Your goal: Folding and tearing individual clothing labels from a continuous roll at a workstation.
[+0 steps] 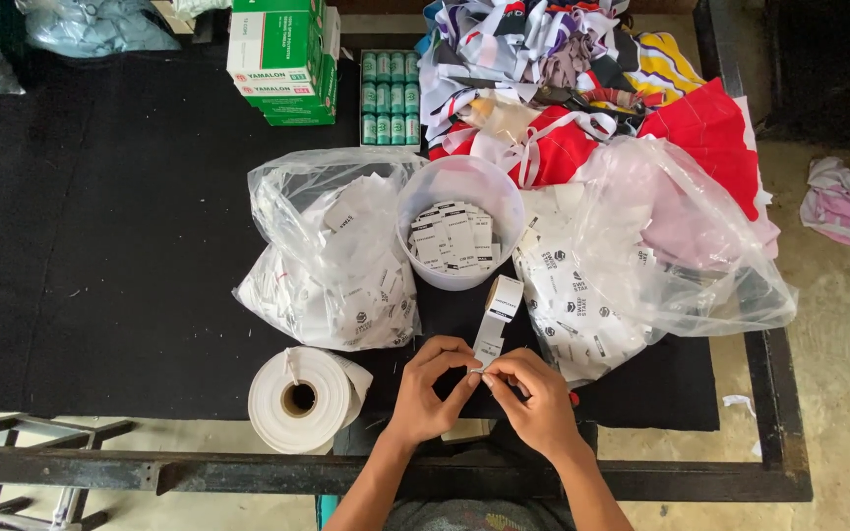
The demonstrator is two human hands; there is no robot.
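My left hand (427, 388) and my right hand (535, 395) meet at the near edge of the table, both pinching the lower end of a white label strip (496, 313) that rises toward a translucent round tub (417, 193). The tub holds several cut white labels with dark print (455, 236). A clear plastic bag of labels (332, 261) lies left of the tub, and another bag of printed labels (592, 295) lies to its right. A white tape roll (302, 398) lies on its side just left of my left hand.
The table has a black cloth cover (100, 236) and a dark metal frame (248, 474). Green and white boxes (282, 59), a tray of green spools (390, 96) and a heap of coloured fabric (582, 79) stand at the back. Cloth scraps (843, 202) lie on the floor.
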